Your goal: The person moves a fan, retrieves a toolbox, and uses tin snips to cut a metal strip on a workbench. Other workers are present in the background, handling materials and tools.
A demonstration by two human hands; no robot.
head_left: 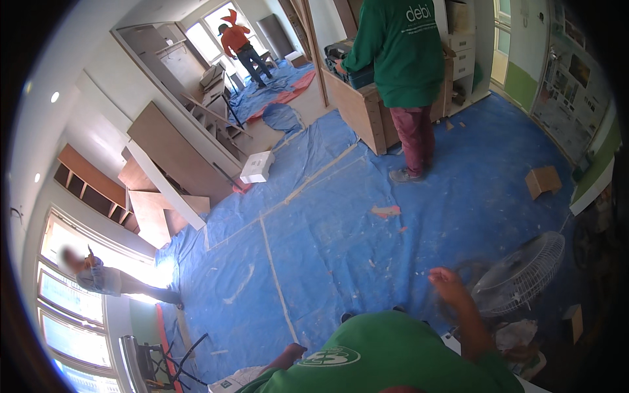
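Indoor renovation site, recognizable by blue plastic sheeting (347,262) spread over the floor (312,105) and seamed with pale tape (321,174); large wooden boards (178,145) leaned at a slant; open wooden shelves (92,171); an unpainted wooden counter (354,108); scattered scraps (386,211) underfoot; small round lights (55,97) overhead.

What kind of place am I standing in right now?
Probably a room under renovation: blue protective sheeting spread underfoot, a large wooden panel propped up at a slant, and a rough wooden stand.

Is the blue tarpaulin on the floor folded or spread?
Spread: the blue tarpaulin extends over a wide area, with pale tape strips across it.
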